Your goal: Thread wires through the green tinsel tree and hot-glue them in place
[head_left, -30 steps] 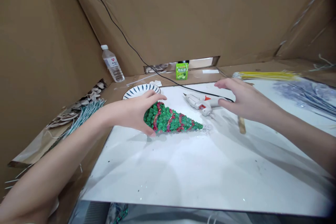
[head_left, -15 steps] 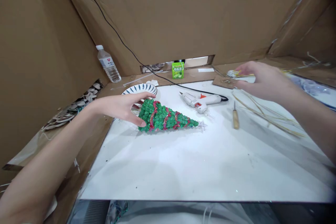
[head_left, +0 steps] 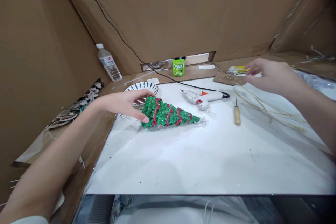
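My left hand [head_left: 126,105] is wrapped around the wide base of a beaded Christmas tree [head_left: 170,113], green with red garlands. The tree lies on its side on the white board, its clear star tip [head_left: 203,121] pointing right. At the back right, my right hand [head_left: 267,75] hovers with half-curled fingers, thumb and fingertips apart. Its fingertips are beside a bundle of yellow stems with white tips [head_left: 236,70]. I see nothing held in it. A piece of cardboard [head_left: 227,78] lies just left of that hand.
Behind the tree stand a striped plate [head_left: 143,85], a white glue gun [head_left: 199,98] with black cord and a green packet [head_left: 179,68]. A wooden-handled awl [head_left: 237,115] and straw-coloured strands [head_left: 278,112] lie on the right. A water bottle [head_left: 109,63] leans against the left cardboard wall.
My right hand has shifted slightly right, and its thumb and fingers have come closer together. My left hand keeps its hold on the tree. The whole view has shifted a little.
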`<state>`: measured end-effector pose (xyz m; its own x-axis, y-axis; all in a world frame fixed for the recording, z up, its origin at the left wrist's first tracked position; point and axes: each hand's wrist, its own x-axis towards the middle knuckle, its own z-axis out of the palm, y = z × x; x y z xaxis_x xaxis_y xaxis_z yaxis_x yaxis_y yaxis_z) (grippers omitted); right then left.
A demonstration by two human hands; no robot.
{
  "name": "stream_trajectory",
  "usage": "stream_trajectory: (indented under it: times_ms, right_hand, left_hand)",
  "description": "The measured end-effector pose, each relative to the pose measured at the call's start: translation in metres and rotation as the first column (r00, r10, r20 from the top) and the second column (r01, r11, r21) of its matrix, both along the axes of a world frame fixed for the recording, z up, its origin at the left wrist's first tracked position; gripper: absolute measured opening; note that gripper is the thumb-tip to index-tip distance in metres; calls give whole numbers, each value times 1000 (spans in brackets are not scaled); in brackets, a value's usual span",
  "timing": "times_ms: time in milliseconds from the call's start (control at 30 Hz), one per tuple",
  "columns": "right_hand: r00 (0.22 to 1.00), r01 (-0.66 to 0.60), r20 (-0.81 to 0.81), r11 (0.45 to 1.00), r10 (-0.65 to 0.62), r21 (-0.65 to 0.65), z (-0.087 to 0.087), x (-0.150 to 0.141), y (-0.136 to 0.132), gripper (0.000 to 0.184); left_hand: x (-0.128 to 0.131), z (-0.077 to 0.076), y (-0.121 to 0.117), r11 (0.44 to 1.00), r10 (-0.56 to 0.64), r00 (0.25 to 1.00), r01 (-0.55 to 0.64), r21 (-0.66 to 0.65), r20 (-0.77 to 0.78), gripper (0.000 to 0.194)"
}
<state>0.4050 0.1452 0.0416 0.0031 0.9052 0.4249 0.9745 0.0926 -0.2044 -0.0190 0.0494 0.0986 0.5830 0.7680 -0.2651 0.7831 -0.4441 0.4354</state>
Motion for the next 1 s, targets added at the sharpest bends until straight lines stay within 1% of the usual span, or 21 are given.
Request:
stream_trajectory:
  times_ms: [67,267,433,567,700,1000]
  right_hand:
    - [1000,5,-11,1000,-5,-10,-1,3,2,37]
    - [1000,19,-20,999,-20,-46,-1,7,5,39]
    - [999,33,-19,998,-34,-52,-1,8,6,35]
    - [999,52,-1,997,-52,-59,-1,9,6,33]
    - [999,52,0,997,-52,-60,-1,9,5,32]
    - [999,46,-27,997,-48,-58,0,7,3,34]
  left_hand:
    - [0,1,-1,1000,-4,1000,4,14,-2,71]
    - [0,1,-5,995,40,997,-34,88,-68,80]
    - [5,3,-12,987,28,994,-11,163,-101,84]
    - [12,4,-18,969,15,991,18,246,-132,86]
    - [17,2,-21,946,12,986,43,320,-167,87]
    - [23,-5,-27,926,39,970,54,373,-239,90]
